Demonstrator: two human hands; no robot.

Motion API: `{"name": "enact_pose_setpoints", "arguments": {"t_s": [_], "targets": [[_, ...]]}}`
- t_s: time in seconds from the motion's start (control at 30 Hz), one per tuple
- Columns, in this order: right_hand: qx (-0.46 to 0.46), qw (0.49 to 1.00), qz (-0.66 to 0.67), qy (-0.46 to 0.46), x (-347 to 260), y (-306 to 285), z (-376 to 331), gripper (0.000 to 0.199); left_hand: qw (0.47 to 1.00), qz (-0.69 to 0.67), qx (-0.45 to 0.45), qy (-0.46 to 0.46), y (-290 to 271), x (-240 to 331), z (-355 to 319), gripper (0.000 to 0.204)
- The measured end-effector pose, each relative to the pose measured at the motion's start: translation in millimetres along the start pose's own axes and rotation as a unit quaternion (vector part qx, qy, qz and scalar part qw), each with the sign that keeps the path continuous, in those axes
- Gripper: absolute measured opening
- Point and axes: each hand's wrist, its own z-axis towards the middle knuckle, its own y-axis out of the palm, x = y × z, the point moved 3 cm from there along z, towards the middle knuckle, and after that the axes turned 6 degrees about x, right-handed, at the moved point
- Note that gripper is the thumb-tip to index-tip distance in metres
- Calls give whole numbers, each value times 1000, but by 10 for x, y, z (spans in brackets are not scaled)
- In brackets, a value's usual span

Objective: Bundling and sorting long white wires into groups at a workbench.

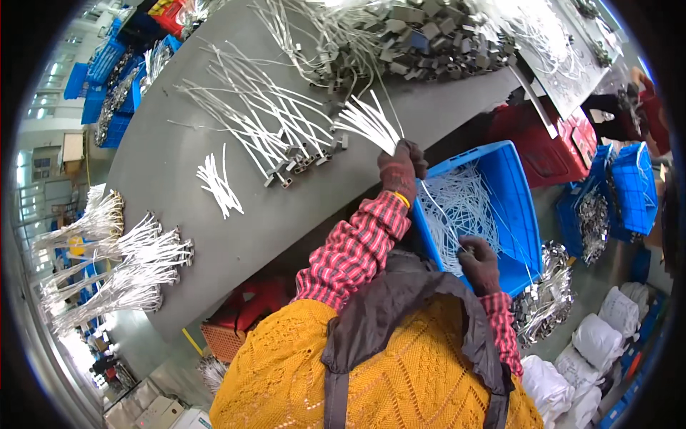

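Note:
My left hand (402,168), in a dark glove, is closed around a bunch of white wires (369,123) at the table's edge. Their free ends fan out up and to the left. My right hand (480,266), also gloved, is over the near side of a blue bin (516,196), fingers pinched together. A single white wire (441,209) runs from below my left hand to these fingertips. Something small and dark shows at the pinch, too small to make out. Inside the bin lies a tangle of thin white wires (464,204).
On the grey table (264,229) lie a small white bundle (219,184), wires with metal ends (286,161), bundled wires (136,264) at left and a heap of metal parts (436,39) at the far side. A red container (550,146) and white sacks (597,339) stand right.

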Motion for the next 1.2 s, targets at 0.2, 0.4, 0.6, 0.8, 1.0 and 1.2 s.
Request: {"name": "enact_pose_setpoints", "arguments": {"t_s": [0.2, 0.4, 0.6, 0.8, 1.0, 1.2], "targets": [[150, 955, -226, 122, 1262, -1651, -590, 38, 986, -127, -89, 53, -86, 238, 157, 26], [175, 964, -174, 98, 1762, -2065, -742, 39, 985, -140, -61, 76, -194, 673, 322, 31], [190, 959, -171, 122, 1684, -2115, -698, 38, 989, -87, -6, 118, -355, 895, 426, 35], [141, 969, -169, 112, 1092, -1408, -292, 41, 990, -105, -40, 86, -550, 848, 357, 32], [-71, 986, -29, -145, -519, 896, 689, 67, 982, -47, -126, 129, -737, 625, 204, 31], [-101, 985, -23, -138, -1648, 2241, 888, 62, 987, -25, -54, 152, -1191, 1058, 620, 27]]}}
